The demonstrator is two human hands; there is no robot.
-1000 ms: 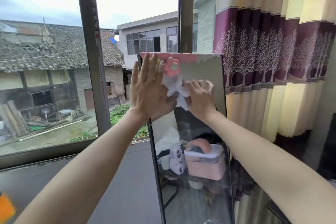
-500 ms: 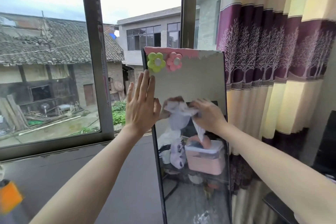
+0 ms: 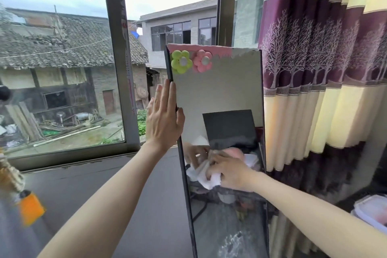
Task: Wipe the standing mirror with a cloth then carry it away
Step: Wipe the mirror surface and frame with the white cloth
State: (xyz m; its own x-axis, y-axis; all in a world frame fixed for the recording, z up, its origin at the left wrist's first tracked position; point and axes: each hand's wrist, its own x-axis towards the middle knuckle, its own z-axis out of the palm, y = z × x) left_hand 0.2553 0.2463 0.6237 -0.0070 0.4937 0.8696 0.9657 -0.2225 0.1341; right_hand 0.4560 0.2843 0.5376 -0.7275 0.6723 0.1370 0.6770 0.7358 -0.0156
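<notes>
The standing mirror (image 3: 217,90) rises upright in the middle of the head view, black-framed, with a pink strip and a green and a pink flower at its top. My left hand (image 3: 163,119) lies flat against the mirror's left edge, fingers straight and pointing up, thumb on the glass side. My right hand (image 3: 228,170) presses a crumpled white cloth (image 3: 206,176) against the glass at mid-height, fingers curled round it. The glass reflects that hand, the cloth and room clutter.
A dark sill or tabletop (image 3: 83,190) spreads left of the mirror below the window (image 3: 62,69). A purple and cream curtain (image 3: 324,69) hangs close on the right. An orange object (image 3: 31,207) sits blurred at the left edge. A white lidded box (image 3: 370,211) lies at the right.
My right hand has wiped the cloth downward from the top of the glass to mid-height. My left hand has slid down the left edge, uncovering the flowers.
</notes>
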